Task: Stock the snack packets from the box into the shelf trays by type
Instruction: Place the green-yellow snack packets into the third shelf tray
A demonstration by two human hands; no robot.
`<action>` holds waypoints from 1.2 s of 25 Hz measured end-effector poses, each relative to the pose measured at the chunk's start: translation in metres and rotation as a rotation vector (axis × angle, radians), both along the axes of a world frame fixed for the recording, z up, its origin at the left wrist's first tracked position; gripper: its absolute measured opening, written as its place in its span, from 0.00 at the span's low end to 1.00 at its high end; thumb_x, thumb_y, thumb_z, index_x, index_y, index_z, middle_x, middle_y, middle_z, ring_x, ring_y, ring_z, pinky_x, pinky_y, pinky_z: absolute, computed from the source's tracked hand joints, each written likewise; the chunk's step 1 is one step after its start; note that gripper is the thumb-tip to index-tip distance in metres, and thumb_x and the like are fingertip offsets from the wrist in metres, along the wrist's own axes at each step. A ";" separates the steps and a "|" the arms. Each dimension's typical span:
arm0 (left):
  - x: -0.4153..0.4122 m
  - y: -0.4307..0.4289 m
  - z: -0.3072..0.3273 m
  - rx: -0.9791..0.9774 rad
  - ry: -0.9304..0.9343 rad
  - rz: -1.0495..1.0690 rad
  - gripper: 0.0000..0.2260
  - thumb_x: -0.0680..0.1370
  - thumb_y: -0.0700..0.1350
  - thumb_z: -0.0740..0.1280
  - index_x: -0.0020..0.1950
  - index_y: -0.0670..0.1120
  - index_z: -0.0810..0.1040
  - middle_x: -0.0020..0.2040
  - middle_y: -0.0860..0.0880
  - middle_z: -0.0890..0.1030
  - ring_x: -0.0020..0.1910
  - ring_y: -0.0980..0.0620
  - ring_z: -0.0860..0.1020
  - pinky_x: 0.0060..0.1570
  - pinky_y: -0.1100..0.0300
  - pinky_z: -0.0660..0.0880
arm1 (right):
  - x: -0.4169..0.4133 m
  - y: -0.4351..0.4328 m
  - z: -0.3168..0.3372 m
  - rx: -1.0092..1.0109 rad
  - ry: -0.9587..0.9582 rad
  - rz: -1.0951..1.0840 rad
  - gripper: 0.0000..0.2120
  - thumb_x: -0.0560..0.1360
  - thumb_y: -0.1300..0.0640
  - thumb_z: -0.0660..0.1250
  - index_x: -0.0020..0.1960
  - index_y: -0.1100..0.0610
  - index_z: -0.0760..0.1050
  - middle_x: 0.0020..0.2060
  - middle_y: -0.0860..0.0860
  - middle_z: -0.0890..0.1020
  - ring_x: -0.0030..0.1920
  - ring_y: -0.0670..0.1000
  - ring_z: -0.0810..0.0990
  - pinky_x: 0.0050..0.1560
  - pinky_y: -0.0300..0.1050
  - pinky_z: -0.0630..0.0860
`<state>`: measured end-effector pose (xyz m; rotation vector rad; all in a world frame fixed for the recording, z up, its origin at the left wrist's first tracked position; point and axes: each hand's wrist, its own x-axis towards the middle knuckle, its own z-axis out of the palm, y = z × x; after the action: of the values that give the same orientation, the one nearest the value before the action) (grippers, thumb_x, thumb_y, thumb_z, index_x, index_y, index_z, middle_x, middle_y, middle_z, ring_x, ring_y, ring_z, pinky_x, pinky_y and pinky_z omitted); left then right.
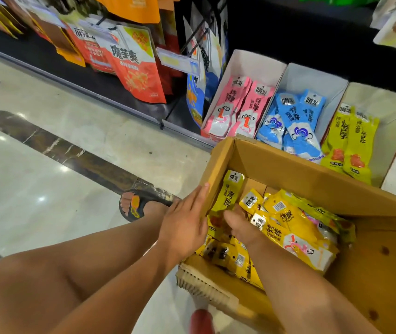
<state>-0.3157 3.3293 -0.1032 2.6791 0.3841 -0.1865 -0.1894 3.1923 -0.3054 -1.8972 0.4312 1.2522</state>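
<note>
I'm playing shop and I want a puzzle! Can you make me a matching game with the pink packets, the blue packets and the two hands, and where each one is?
Things:
1. pink packets
2. blue packets
3. left hand
4. right hand

Places:
A. in the middle tray
B. flat against the outside of the box
C. in the left tray
D. inside the box, among yellow packets

Pairs: 1-C, 2-A, 3-B, 4-D

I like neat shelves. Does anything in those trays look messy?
Yes: the blue packets in the middle tray lie crooked and criss-crossed, while the pink packets and yellow packets on either side lie straight.
</note>
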 end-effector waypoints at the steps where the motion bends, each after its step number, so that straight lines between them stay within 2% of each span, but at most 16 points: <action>1: 0.000 0.000 0.000 0.009 -0.002 -0.002 0.38 0.81 0.52 0.60 0.84 0.55 0.40 0.82 0.53 0.60 0.75 0.51 0.67 0.72 0.45 0.69 | -0.003 0.002 0.007 0.017 0.030 -0.047 0.29 0.63 0.52 0.75 0.61 0.48 0.69 0.53 0.58 0.82 0.47 0.59 0.85 0.40 0.58 0.84; 3: 0.001 0.000 0.000 0.012 -0.006 0.000 0.38 0.81 0.52 0.60 0.84 0.55 0.39 0.82 0.52 0.60 0.76 0.50 0.67 0.73 0.44 0.67 | -0.007 0.009 0.040 0.020 0.065 -0.107 0.28 0.64 0.54 0.74 0.62 0.49 0.69 0.50 0.57 0.84 0.47 0.59 0.85 0.43 0.58 0.84; 5: 0.001 0.000 0.000 0.009 -0.005 -0.001 0.38 0.81 0.53 0.60 0.84 0.55 0.39 0.82 0.53 0.60 0.76 0.51 0.67 0.74 0.44 0.66 | -0.007 0.012 0.058 0.053 0.087 -0.178 0.25 0.67 0.57 0.73 0.62 0.52 0.71 0.47 0.58 0.85 0.43 0.59 0.86 0.41 0.56 0.84; 7: 0.000 0.000 0.000 0.014 -0.011 -0.002 0.38 0.81 0.53 0.59 0.83 0.56 0.38 0.82 0.53 0.60 0.76 0.51 0.66 0.75 0.45 0.65 | -0.004 0.014 0.065 0.088 0.136 -0.272 0.15 0.72 0.62 0.71 0.58 0.57 0.73 0.40 0.60 0.84 0.38 0.60 0.83 0.37 0.51 0.82; 8: 0.000 0.000 0.000 0.016 -0.014 -0.001 0.38 0.81 0.53 0.59 0.83 0.56 0.37 0.82 0.53 0.59 0.77 0.51 0.65 0.75 0.45 0.65 | -0.003 0.016 0.065 0.073 0.137 -0.306 0.12 0.74 0.61 0.70 0.57 0.59 0.73 0.38 0.60 0.84 0.37 0.60 0.83 0.39 0.52 0.82; 10: 0.000 0.000 -0.001 0.015 -0.022 0.000 0.38 0.81 0.54 0.58 0.83 0.56 0.37 0.82 0.53 0.59 0.77 0.52 0.65 0.76 0.46 0.64 | 0.004 0.017 0.033 0.059 0.135 -0.295 0.19 0.69 0.54 0.73 0.58 0.57 0.74 0.41 0.59 0.84 0.39 0.61 0.84 0.46 0.63 0.82; 12: -0.001 -0.001 -0.002 0.024 -0.028 0.000 0.38 0.81 0.54 0.58 0.83 0.56 0.37 0.82 0.53 0.59 0.77 0.52 0.65 0.76 0.45 0.64 | 0.010 0.011 -0.033 0.038 0.116 -0.245 0.29 0.61 0.49 0.74 0.62 0.51 0.74 0.47 0.58 0.85 0.43 0.63 0.85 0.43 0.69 0.81; 14: 0.000 0.000 -0.003 0.033 -0.029 0.002 0.38 0.81 0.54 0.59 0.83 0.56 0.37 0.82 0.53 0.60 0.77 0.52 0.66 0.75 0.46 0.65 | 0.013 0.008 -0.056 0.038 0.119 -0.283 0.27 0.62 0.53 0.72 0.62 0.53 0.75 0.46 0.59 0.86 0.42 0.61 0.85 0.41 0.62 0.83; 17: -0.001 -0.001 -0.004 0.035 -0.040 0.006 0.38 0.81 0.53 0.59 0.83 0.56 0.37 0.82 0.53 0.61 0.76 0.51 0.66 0.75 0.46 0.65 | 0.011 0.013 0.032 0.022 0.118 -0.378 0.14 0.69 0.60 0.70 0.54 0.59 0.80 0.40 0.58 0.86 0.36 0.57 0.83 0.34 0.47 0.80; 19: -0.001 0.000 -0.006 0.039 -0.038 0.003 0.38 0.81 0.53 0.59 0.83 0.56 0.37 0.82 0.53 0.61 0.76 0.51 0.66 0.75 0.46 0.66 | 0.012 0.009 0.052 0.036 0.121 -0.429 0.04 0.76 0.62 0.67 0.50 0.56 0.77 0.35 0.55 0.81 0.34 0.52 0.78 0.32 0.42 0.76; 21: -0.001 0.000 -0.007 0.039 -0.033 0.008 0.38 0.81 0.52 0.59 0.83 0.56 0.38 0.81 0.53 0.61 0.76 0.52 0.66 0.74 0.47 0.66 | 0.014 0.005 0.052 0.007 0.080 -0.452 0.06 0.79 0.64 0.66 0.48 0.54 0.74 0.36 0.54 0.78 0.33 0.50 0.76 0.33 0.42 0.74; 24: -0.001 0.000 -0.006 0.051 -0.020 0.000 0.38 0.80 0.53 0.59 0.83 0.56 0.38 0.81 0.54 0.61 0.76 0.52 0.66 0.74 0.47 0.67 | 0.014 0.003 0.059 -0.038 -0.015 -0.435 0.06 0.78 0.63 0.69 0.48 0.54 0.74 0.42 0.56 0.78 0.37 0.52 0.77 0.34 0.43 0.75; 26: -0.001 0.001 -0.007 0.052 -0.010 0.003 0.38 0.80 0.54 0.59 0.83 0.56 0.38 0.81 0.54 0.61 0.76 0.52 0.66 0.74 0.47 0.66 | 0.012 -0.001 0.069 -0.025 -0.054 -0.368 0.06 0.77 0.60 0.71 0.52 0.54 0.75 0.45 0.56 0.79 0.39 0.52 0.77 0.35 0.43 0.75; 28: -0.003 0.002 -0.006 0.070 -0.013 -0.001 0.38 0.81 0.55 0.59 0.83 0.56 0.38 0.81 0.53 0.62 0.76 0.52 0.66 0.74 0.47 0.67 | 0.011 -0.011 0.090 0.001 -0.103 -0.309 0.06 0.77 0.59 0.71 0.50 0.52 0.75 0.41 0.54 0.79 0.38 0.51 0.77 0.35 0.43 0.75; 30: -0.002 0.002 -0.003 0.086 -0.005 -0.012 0.37 0.81 0.57 0.58 0.83 0.56 0.39 0.81 0.53 0.62 0.77 0.51 0.65 0.74 0.46 0.67 | 0.014 -0.026 0.110 0.027 -0.171 -0.198 0.06 0.78 0.59 0.69 0.44 0.52 0.77 0.39 0.52 0.80 0.35 0.49 0.78 0.35 0.42 0.76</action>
<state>-0.3173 3.3309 -0.1063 2.7659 0.3829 -0.1702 -0.1756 3.1666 -0.1952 -1.8709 0.4955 0.9537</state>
